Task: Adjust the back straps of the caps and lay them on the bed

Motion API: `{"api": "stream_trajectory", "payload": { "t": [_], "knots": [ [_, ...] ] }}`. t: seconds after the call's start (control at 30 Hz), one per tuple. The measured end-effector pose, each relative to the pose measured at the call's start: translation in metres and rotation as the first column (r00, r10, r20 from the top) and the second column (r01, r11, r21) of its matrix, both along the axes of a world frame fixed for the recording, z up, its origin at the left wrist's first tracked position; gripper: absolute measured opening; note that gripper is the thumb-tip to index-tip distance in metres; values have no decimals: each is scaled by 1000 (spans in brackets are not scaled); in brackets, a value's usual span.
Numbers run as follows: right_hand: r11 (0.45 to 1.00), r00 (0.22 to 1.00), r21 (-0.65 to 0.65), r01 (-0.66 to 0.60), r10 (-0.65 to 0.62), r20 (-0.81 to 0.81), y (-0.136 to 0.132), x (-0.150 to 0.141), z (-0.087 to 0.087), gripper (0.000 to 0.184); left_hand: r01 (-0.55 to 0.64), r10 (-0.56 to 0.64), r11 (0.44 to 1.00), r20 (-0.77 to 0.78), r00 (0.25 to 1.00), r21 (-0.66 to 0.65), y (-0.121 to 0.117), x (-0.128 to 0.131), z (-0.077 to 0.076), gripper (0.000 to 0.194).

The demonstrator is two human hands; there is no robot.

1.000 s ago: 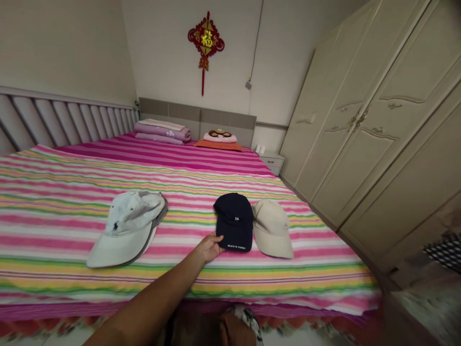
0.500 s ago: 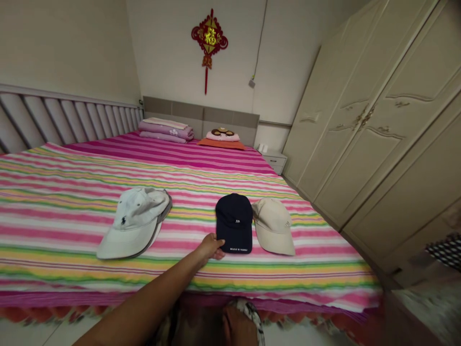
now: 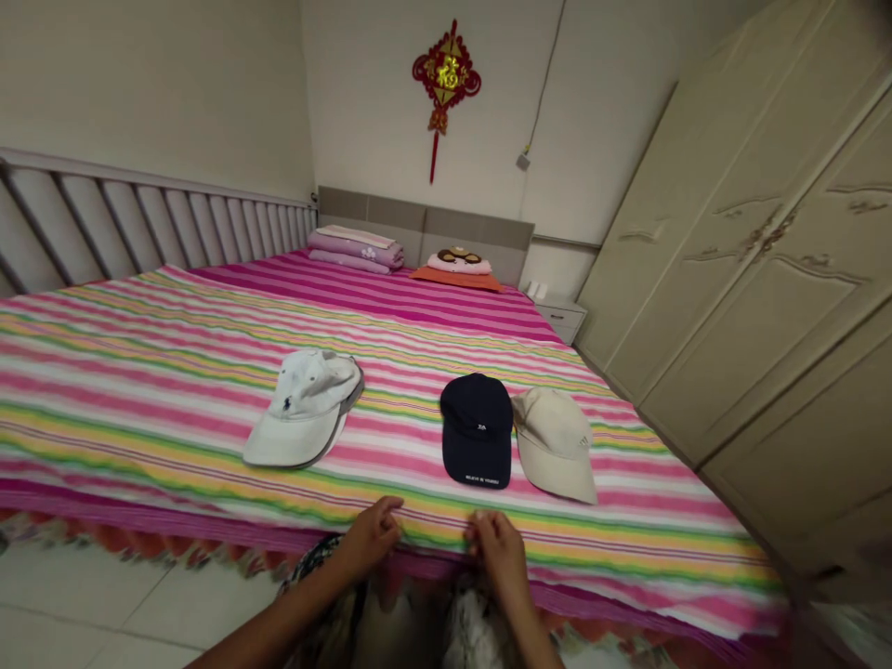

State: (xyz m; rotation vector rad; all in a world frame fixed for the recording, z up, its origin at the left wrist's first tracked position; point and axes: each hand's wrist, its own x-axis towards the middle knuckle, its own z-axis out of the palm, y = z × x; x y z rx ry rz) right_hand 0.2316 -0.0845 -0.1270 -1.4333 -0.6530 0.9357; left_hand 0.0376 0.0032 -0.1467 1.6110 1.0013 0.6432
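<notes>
My left hand (image 3: pixel 376 536) hovers over the front edge of the bed, its fingers loosely bent and apart, with nothing in it. To its right, my right hand (image 3: pixel 497 548) is held with half-curled fingers, also without any object. Just beyond my right hand lies a navy baseball cap (image 3: pixel 476 423), brim toward me, with small white lettering on the brim. Touching its right side is a beige baseball cap (image 3: pixel 556 441). Farther left, apart from these two, rests a white baseball cap (image 3: pixel 303 413) with a small dark emblem; a greyish edge shows along its right side.
A striped sheet (image 3: pixel 174 372) covers the near part of the bed. Folded purple bedding (image 3: pixel 355 249) and a pink pillow (image 3: pixel 458 264) sit by the headboard (image 3: pixel 480 237). A wardrobe (image 3: pixel 753 307) stands along the right; a slatted rail (image 3: pixel 160 223) bounds the left.
My left hand has let go of the navy cap's brim and drawn back toward the bed edge. My right hand has risen from below beside it. The view has shifted left.
</notes>
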Motion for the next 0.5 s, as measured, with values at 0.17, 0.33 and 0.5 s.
{"api": "stream_trajectory", "payload": {
  "t": [0.17,0.33,0.5],
  "knots": [
    [999,938,-43,13,-27,-345,40,15,14,27,-35,35,999,-93,995,1,-15,-38,-26,37],
    [998,849,-18,64,-64,-524,52,18,13,22,-73,70,994,-42,997,-77,-21,-54,-43,33],
    [993,820,17,116,-86,-567,53,21,10,20,-81,79,992,-18,997,-93,-23,-56,-44,29]
  ]
}}
